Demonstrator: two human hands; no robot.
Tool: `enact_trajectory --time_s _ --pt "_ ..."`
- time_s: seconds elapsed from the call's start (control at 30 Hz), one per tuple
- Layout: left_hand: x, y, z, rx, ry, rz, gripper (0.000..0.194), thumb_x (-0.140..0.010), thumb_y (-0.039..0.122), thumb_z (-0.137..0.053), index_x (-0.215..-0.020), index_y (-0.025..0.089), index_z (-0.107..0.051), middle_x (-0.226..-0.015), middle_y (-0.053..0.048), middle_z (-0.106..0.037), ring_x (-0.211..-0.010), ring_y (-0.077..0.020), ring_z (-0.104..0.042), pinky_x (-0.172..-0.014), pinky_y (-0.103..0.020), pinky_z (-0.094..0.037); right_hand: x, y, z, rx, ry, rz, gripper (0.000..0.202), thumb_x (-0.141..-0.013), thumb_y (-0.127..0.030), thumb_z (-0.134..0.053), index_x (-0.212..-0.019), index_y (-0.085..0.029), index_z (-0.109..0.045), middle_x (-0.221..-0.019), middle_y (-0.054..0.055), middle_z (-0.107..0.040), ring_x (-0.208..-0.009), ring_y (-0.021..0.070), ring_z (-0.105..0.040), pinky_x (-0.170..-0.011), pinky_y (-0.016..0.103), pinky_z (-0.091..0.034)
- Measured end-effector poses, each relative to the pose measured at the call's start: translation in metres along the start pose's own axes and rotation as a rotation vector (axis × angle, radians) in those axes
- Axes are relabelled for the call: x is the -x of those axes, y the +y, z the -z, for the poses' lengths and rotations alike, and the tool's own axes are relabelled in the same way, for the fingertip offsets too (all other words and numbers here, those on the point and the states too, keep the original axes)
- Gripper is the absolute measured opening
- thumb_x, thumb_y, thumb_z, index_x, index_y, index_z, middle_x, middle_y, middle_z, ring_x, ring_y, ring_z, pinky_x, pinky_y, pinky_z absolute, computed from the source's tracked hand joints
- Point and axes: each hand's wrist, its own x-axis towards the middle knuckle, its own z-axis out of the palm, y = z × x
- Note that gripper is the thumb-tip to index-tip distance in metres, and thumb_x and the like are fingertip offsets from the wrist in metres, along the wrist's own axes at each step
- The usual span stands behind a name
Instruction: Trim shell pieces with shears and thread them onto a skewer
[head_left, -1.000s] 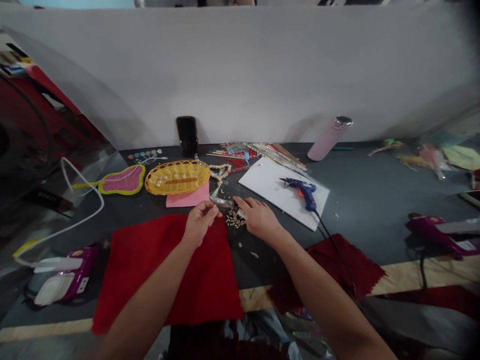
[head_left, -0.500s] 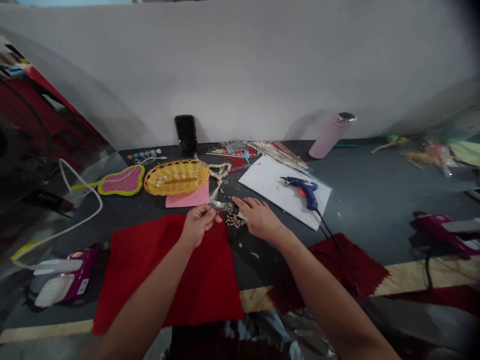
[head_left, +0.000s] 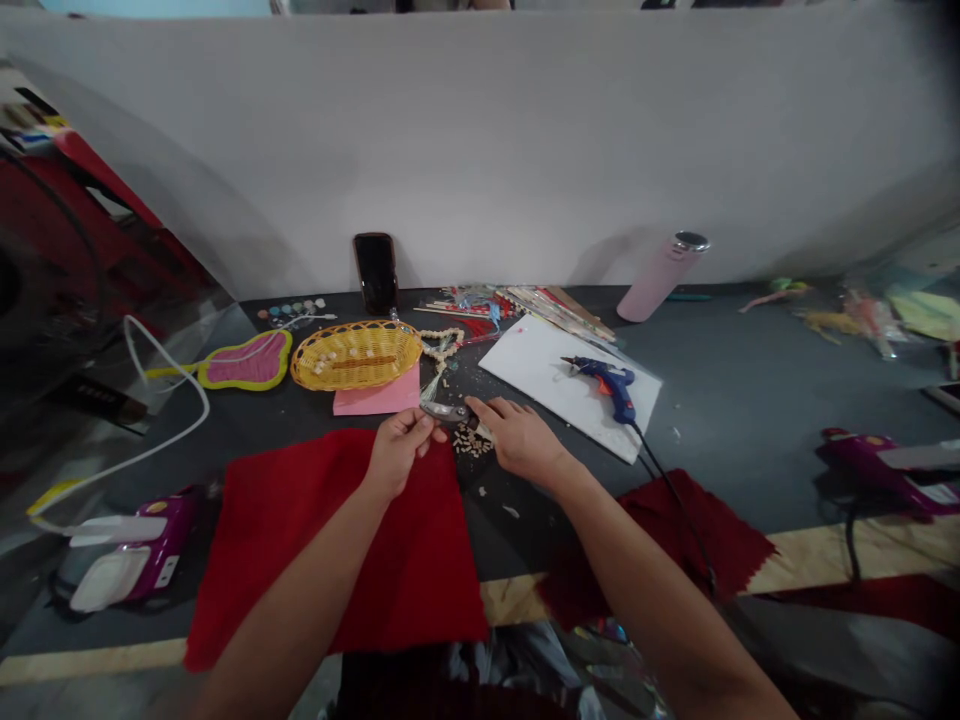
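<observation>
My right hand (head_left: 523,438) is wrapped round the handles of a pair of pruning shears (head_left: 447,411), whose metal blades point left. At the blade tip, my left hand (head_left: 395,452) is closed in a pinch; whatever sits between its fingertips is too small to make out. Beneath the shears lies a scatter of small pale cut pieces (head_left: 471,443) on the dark table. A red cloth (head_left: 405,570) spreads under my left forearm. Just beyond the hands are a pink pad (head_left: 379,400) and a string of pale beads with a tassel (head_left: 448,345).
A yellow wicker basket (head_left: 352,375) with a few small bits overlaps the pink pad. On the right, a blue glue gun (head_left: 619,390) rests on a white board (head_left: 540,370), its cord trailing forward. A phone (head_left: 376,272) and pink tumbler (head_left: 660,280) stand near the wall.
The whole view has shifted down slightly. Both hands keep almost the same pose at the shears, and the blades appear a little closer together.
</observation>
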Motion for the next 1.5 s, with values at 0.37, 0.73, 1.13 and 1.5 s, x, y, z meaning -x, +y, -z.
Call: enact_trajectory --time_s 0.37,0.73,1.13,1.5 --pt "-0.0004 0.006 0.0049 0.122 -0.155 0.176 0.023 -0.075 0.033 -0.061 -0.072 0.011 -0.055 -0.051 -0.002 -0.059 -0.033 -0.0001 -0.026 -0.037 -0.017 -0.011 -0.0003 0.0039 0.0004 -0.066 0.023 0.051 0.066 -0.075 -0.011 -0.04 -0.138 -0.024 -0.024 -0.121 0.009 -0.049 -0.107 0.0231 -0.046 -0.087 0.035 -0.035" --pt "-0.0017 -0.0013 0.0029 0.079 -0.099 0.09 0.024 -0.079 0.035 -0.056 -0.077 0.012 -0.055 -0.059 -0.002 -0.061 -0.036 -0.0006 -0.029 -0.038 -0.017 -0.016 0.0003 0.0004 0.0023 -0.064 -0.051 -0.015 0.063 -0.077 -0.012 -0.039 -0.137 -0.024 -0.026 -0.117 0.011 -0.051 -0.097 0.0216 -0.053 -0.083 0.032 -0.037" --pt "-0.0016 0.0014 0.0029 -0.048 -0.025 -0.015 0.021 -0.076 0.029 -0.061 -0.067 0.013 -0.052 -0.065 -0.005 -0.066 -0.041 -0.0024 -0.033 -0.043 -0.019 -0.022 0.0015 0.0002 0.0026 -0.047 -0.01 0.005 0.069 -0.075 -0.012 -0.04 -0.14 -0.024 -0.02 -0.122 0.011 -0.047 -0.106 0.0237 -0.045 -0.085 0.036 -0.034" --pt "-0.0017 0.003 0.0056 0.107 -0.09 0.105 0.022 -0.073 0.031 -0.063 -0.071 0.011 -0.055 -0.058 -0.003 -0.063 -0.034 0.0005 -0.029 -0.037 -0.017 -0.015 -0.001 -0.0015 0.0024 -0.035 -0.029 -0.001 0.065 -0.078 -0.012 -0.039 -0.139 -0.025 -0.022 -0.119 0.011 -0.049 -0.105 0.0231 -0.048 -0.085 0.035 -0.035"
